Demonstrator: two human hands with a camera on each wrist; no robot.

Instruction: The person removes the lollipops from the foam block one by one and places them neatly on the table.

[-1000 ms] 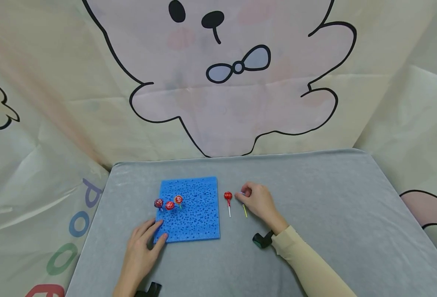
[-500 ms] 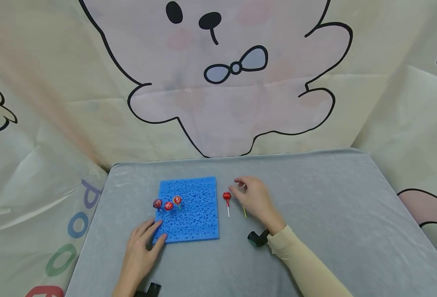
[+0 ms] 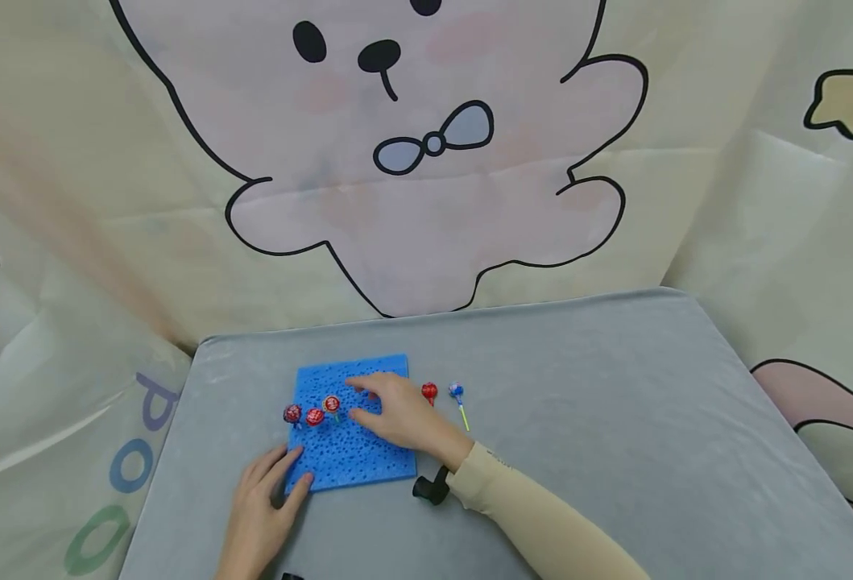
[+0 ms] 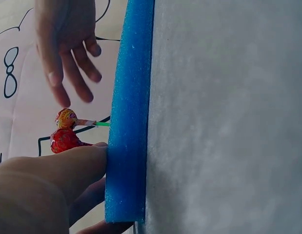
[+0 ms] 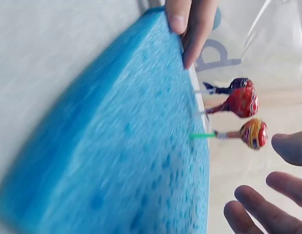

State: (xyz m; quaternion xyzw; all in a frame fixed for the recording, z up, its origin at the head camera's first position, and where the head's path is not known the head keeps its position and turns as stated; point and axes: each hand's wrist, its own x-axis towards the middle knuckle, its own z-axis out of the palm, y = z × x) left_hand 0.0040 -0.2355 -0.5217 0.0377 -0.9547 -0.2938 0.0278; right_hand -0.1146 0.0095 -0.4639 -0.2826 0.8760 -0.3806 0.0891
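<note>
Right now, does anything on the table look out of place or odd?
Nothing looks damaged or spilled. Three lollipops stand stuck in the blue foam, while two more lie loose on the table beside it. The left hand holds the foam's corner; the right hand hovers over it, empty.

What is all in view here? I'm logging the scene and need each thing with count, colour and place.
Foam pad: one, blue, flat on the table, left of centre.
Standing lollipops: three, red-wrapped, stuck upright in a row in the pad near its left edge.
Loose lollipops: two, one red, one blue-wrapped on a yellow stick, lying on the table right of the pad.
Table: one, grey cloth cover.
Backdrop: one, cream cloth with a cartoon bear.
Left hand: fingers pressing the pad's near left corner.
Right hand: open, above the pad beside the standing lollipops, holding nothing.
</note>
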